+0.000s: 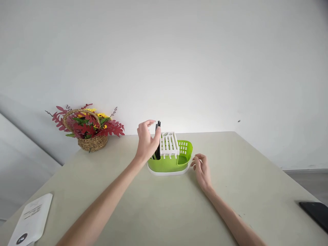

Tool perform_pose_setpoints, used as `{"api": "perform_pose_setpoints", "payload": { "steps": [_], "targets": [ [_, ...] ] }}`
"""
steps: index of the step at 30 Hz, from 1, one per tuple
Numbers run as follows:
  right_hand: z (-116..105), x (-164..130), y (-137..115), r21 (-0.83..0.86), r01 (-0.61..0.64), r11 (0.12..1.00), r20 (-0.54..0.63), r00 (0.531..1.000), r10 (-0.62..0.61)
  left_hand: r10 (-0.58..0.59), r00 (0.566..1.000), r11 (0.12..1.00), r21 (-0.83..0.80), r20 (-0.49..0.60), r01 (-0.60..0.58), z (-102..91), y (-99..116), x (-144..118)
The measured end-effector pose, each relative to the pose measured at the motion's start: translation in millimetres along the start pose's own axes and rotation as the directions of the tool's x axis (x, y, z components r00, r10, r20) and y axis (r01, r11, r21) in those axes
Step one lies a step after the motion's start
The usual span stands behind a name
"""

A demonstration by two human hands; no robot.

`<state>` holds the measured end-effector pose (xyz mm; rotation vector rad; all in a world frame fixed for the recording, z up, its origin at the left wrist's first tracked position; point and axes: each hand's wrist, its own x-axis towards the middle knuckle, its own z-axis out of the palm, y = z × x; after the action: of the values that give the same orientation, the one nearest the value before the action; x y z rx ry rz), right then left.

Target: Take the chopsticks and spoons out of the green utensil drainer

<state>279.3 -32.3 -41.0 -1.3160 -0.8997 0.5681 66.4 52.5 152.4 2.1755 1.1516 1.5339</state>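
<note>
A green plastic utensil holder (164, 165) with a white slotted top (169, 143) stands on a white base tray (167, 173) at the middle of the table. Thin black sticks, which look like chopsticks (158, 152), stand upright in its left compartment. My left hand (147, 141) is raised beside them, thumb and fingers apart, the thumb overlapping the sticks in view; whether it touches them is unclear. To the right of the holder, my right hand (202, 169) lies near the tray's edge, loosely bent fingers apart and holding nothing.
A wicker basket (92, 142) of red leaves and yellow flowers sits at the back left against the wall. A white device (32, 217) lies at the near left. At the right edge is a black phone (315, 213). The pale table (164, 208) meets the wall behind.
</note>
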Motion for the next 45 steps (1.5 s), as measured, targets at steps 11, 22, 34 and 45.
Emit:
{"api": "perform_pose_setpoints", "payload": {
  "steps": [11, 22, 34, 45],
  "targets": [
    [5, 3, 6, 0.054, -0.031, 0.998, 0.011, 0.999, 0.031, -0.609, 0.729, 0.786, 0.116, 0.313, 0.607, 32.6, -36, 60],
    [7, 5, 5, 0.025, -0.063, 0.998, 0.04, 0.997, 0.062, -0.525, 0.739, 0.843, 0.138, 0.421, 0.52, 45.4, -52, 66],
    [6, 4, 5, 0.002, -0.086, 0.996, 0.062, 0.994, 0.085, -0.365, 0.858, 0.911, -0.054, 0.361, 0.41, 31.3, -25, 73],
    [5, 4, 8, -0.033, -0.066, 0.997, 0.085, 0.994, 0.069, -0.008, 0.881, 0.804, -0.526, -0.474, -0.276, -102.3, 77, 105]
  ]
}}
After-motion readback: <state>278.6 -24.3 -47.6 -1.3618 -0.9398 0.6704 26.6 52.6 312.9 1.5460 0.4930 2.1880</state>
